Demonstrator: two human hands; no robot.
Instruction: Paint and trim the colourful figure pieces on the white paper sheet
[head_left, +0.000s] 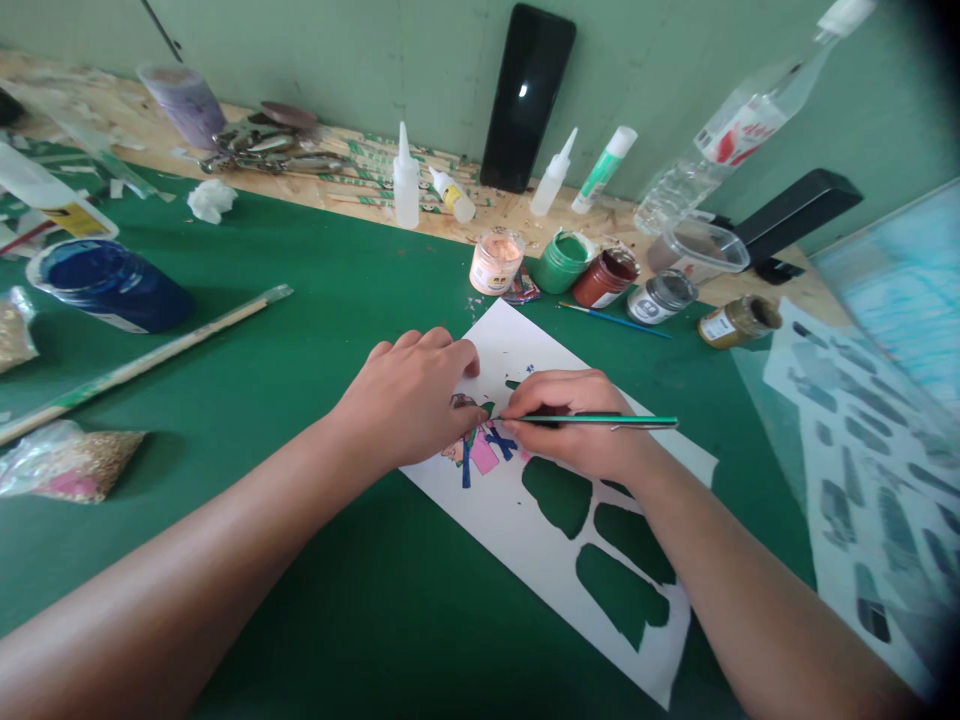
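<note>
A slim green-and-black pen (600,420) with a clip lies between the pinched fingers of my right hand (581,415). It points left, its tip at a small coloured paper figure (486,452) in pink, blue and green. My left hand (412,395) rests on the left edge of the white paper sheet (487,530); its thumb is stretched toward the figure and touches it, apart from the bent forefinger. Part of the figure is hidden under my hands. Large shapes are cut out of the sheet's lower half, with the green tabletop showing through.
Behind the sheet stand several open paint jars (562,262) and a thin blue brush (615,320). Glue bottles (406,185), a phone (527,100) and a plastic bottle (739,125) line the back. Left are a blue paint jar (112,285) and a long stick (150,365); right, cut-out sheets (862,450).
</note>
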